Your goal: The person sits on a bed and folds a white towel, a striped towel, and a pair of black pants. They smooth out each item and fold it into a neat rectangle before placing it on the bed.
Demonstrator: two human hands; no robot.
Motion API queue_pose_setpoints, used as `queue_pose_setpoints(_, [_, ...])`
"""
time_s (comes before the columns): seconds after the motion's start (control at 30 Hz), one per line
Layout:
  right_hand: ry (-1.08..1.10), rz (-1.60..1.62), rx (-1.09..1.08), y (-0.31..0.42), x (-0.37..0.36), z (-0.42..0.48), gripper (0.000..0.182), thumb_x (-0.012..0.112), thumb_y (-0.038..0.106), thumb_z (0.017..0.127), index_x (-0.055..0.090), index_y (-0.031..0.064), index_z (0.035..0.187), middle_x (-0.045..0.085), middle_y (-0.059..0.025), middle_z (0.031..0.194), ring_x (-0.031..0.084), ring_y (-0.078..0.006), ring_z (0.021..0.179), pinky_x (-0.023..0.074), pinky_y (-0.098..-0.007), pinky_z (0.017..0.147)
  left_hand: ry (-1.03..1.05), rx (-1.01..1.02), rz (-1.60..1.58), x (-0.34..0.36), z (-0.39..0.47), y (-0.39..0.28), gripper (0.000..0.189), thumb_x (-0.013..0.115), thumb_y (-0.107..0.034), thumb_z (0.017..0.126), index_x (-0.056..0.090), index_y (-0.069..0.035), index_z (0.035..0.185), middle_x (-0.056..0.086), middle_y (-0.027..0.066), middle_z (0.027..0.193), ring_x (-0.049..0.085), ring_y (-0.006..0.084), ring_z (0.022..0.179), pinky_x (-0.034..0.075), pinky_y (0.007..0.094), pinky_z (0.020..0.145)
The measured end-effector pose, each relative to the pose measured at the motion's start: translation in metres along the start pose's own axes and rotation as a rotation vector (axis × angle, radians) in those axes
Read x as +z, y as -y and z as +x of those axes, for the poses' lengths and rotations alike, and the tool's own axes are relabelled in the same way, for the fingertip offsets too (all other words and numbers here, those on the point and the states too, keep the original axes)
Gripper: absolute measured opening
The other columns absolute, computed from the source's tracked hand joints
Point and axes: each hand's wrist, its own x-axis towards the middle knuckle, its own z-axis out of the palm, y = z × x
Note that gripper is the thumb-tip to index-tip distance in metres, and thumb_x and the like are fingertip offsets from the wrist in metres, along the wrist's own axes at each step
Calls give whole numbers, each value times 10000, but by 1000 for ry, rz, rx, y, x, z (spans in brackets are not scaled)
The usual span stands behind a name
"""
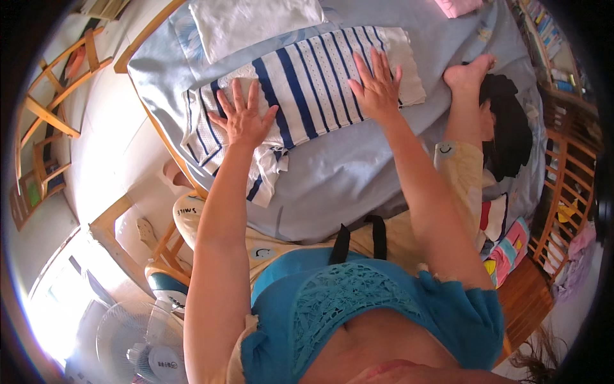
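A white knitted garment with navy stripes lies flat in a long strip across the bed in front of me. My left hand rests palm down with spread fingers near its left part, beside the widest stripe. Toward the pale scalloped edge at the other end, my right hand also presses flat, fingers apart. A bunched sleeve hangs off the near side, below my left hand. Just beyond the garment lies a white folded cloth. Neither hand grips anything; the cloth under my palms is hidden.
Pale blue sheeting covers the bed. A black cloth lies by my bare foot at the right, and colourful folded cloths lie nearer me. A pink cloth sits at the far edge. An electric fan stands at lower left.
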Motion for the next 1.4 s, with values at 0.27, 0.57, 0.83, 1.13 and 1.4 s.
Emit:
queue_pose_setpoints(0.27, [139,-82,113,-32,-8,-49,615,452,471,877,267,237,1415,155,-81,1502,134,-254,1386,111,-605,1048,116,-22,-28,-14,2,-3,742,441,-657,815,183,-345,1437,3,31,1529,-42,352,1390,-20,676,1016])
queue_pose_setpoints(0.57, [101,-156,160,19,-29,-60,508,574,319,828,437,175,1296,362,-164,1377,341,-295,1280,270,-565,994,-134,50,-404,-2,-124,20,613,539,-320,858,319,-111,1390,183,163,1479,140,334,1375,86,531,1083])
queue_pose_setpoints(0.83, [495,789,402,187,-26,-104,358,662,345,778,617,-3,848,659,-151,817,632,-296,761,489,-374,650,-360,-51,-632,-9,-182,34,659,676,-210,743,387,-33,1308,282,240,1379,278,363,1283,190,511,1057])
queue_pose_setpoints(1.13, [492,1483,890,223,-5,-96,273,660,169,714,606,-4,918,626,-113,923,583,-204,839,449,-313,708,44,-958,-1884,3,-155,51,290,663,-125,802,587,-16,1059,636,56,932,589,165,836,456,287,778])
queue_pose_setpoints(1.4, [740,1857,1236,190,-4,-114,156,509,93,816,532,31,957,620,-108,737,605,-219,588,506,-315,513,128,-826,-1887,-2,-164,59,228,614,-169,834,568,-64,1030,612,19,902,554,110,638,471,237,504])
